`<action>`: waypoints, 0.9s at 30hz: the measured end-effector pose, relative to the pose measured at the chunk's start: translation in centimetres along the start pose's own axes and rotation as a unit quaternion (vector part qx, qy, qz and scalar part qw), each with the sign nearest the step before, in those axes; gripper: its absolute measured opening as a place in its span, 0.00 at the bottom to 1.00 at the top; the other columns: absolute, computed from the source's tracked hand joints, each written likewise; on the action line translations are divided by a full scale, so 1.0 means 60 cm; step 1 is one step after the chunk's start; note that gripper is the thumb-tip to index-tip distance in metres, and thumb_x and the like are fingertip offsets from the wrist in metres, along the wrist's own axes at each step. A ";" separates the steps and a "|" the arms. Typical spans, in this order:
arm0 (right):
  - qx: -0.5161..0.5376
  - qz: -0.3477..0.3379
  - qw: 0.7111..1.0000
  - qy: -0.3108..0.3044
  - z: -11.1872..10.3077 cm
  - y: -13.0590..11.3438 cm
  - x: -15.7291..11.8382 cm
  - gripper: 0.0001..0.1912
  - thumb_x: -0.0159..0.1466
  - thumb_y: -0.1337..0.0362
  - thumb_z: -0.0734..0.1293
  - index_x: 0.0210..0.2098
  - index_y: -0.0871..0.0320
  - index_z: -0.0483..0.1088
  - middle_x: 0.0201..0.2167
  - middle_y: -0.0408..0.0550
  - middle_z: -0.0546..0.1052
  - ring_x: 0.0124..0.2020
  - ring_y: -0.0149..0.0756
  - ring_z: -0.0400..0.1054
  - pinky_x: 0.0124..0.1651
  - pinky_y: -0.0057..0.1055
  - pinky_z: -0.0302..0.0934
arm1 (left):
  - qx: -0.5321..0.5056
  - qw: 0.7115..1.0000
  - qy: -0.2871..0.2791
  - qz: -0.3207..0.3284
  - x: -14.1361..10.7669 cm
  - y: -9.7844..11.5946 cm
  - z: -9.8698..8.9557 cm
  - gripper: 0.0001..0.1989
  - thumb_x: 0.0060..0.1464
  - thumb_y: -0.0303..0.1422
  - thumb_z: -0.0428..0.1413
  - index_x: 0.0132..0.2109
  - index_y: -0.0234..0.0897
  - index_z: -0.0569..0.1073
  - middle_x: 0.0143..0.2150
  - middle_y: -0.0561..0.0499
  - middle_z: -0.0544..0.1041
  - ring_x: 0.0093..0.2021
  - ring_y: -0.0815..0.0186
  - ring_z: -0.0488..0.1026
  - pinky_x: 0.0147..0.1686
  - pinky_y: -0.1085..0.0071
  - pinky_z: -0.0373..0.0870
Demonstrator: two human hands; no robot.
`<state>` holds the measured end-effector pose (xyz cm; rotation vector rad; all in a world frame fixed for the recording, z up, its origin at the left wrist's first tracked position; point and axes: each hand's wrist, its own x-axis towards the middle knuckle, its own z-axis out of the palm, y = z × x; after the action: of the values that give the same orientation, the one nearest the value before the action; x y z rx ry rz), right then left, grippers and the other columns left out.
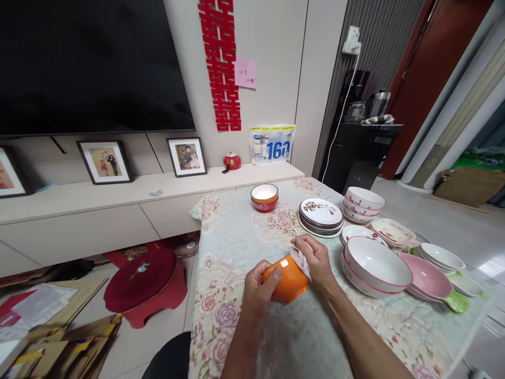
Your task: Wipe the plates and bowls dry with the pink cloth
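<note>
An orange bowl [290,281] is held tilted above the table, its outer side toward me. My left hand [261,287] grips its left side, thumb across the outside. In my right hand [315,258] is a bunched pale pinkish cloth [301,261], pressed against the bowl's right edge. Beyond the hands, an orange bowl with a white inside [264,192] sits stacked in a red bowl [265,206]. To the right of these stands a pile of white plates [320,211] with a brown flower pattern.
Along the table's right side stand large white bowls [379,263], pink bowls [426,276], stacked white bowls [363,199] and rectangular dishes [392,231]. A floral cloth [224,263] covers the table. A red stool [144,279] is on the floor at left.
</note>
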<state>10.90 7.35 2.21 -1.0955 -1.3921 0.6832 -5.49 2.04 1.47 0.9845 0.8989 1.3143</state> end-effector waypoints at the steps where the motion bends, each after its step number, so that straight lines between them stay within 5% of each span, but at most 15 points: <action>1: -0.031 -0.032 0.999 0.009 0.003 -0.002 -0.002 0.12 0.66 0.55 0.65 0.32 0.56 0.75 0.30 0.46 0.77 0.33 0.38 0.71 0.39 0.33 0.62 | 0.002 1.000 0.009 0.005 0.002 -0.004 0.001 0.23 0.46 0.48 0.64 0.25 0.37 0.63 0.22 0.58 0.57 0.24 0.72 0.53 0.25 0.74 0.50; 8: -0.172 -0.282 0.943 -0.045 0.039 -0.044 -0.037 0.12 0.67 0.70 0.60 0.46 0.55 0.72 0.42 0.51 0.79 0.47 0.41 0.71 0.55 0.43 0.63 | 0.024 0.998 0.042 0.044 0.010 -0.018 -0.002 0.21 0.48 0.48 0.63 0.27 0.36 0.67 0.23 0.56 0.62 0.25 0.70 0.56 0.27 0.73 0.56; 12: -0.175 -0.313 0.929 -0.090 0.044 -0.050 -0.037 0.13 0.67 0.70 0.60 0.47 0.56 0.72 0.43 0.51 0.79 0.48 0.41 0.71 0.60 0.47 0.59 | 0.011 0.998 0.035 0.048 0.008 -0.018 -0.005 0.21 0.48 0.49 0.63 0.27 0.36 0.67 0.22 0.57 0.61 0.25 0.70 0.56 0.26 0.74 0.55; 15: -0.105 -0.212 0.969 -0.076 0.031 -0.032 -0.021 0.12 0.68 0.64 0.60 0.42 0.56 0.75 0.40 0.51 0.79 0.44 0.42 0.71 0.51 0.41 0.63 | 0.002 0.999 0.033 0.027 0.004 -0.017 -0.002 0.21 0.48 0.47 0.64 0.25 0.36 0.66 0.21 0.57 0.61 0.24 0.71 0.55 0.26 0.74 0.54; 18: 0.026 -0.023 0.998 -0.055 0.017 -0.009 -0.005 0.15 0.68 0.55 0.61 0.39 0.56 0.75 0.35 0.50 0.79 0.37 0.41 0.72 0.41 0.36 0.65 | -0.041 0.998 0.041 0.008 0.003 -0.016 0.003 0.23 0.45 0.47 0.65 0.24 0.36 0.65 0.20 0.58 0.59 0.23 0.72 0.54 0.25 0.74 0.53; 21: 0.149 0.124 0.980 -0.040 0.010 0.007 0.005 0.18 0.62 0.47 0.66 0.36 0.56 0.76 0.26 0.46 0.77 0.28 0.39 0.70 0.32 0.33 0.63 | -0.106 0.993 0.048 -0.007 0.003 -0.014 0.009 0.24 0.41 0.48 0.67 0.24 0.36 0.64 0.21 0.58 0.60 0.24 0.72 0.56 0.26 0.74 0.55; 27: 0.238 0.197 0.951 -0.001 0.021 0.016 0.012 0.21 0.51 0.42 0.71 0.25 0.55 0.72 0.25 0.48 0.76 0.28 0.40 0.68 0.32 0.36 0.65 | -0.222 0.973 0.062 -0.009 0.005 -0.006 0.015 0.22 0.41 0.44 0.69 0.25 0.36 0.64 0.25 0.55 0.66 0.28 0.70 0.62 0.31 0.74 0.62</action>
<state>10.00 8.64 1.48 -0.9814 -0.9370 1.2361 -4.54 2.26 1.47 0.5495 0.6617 1.4916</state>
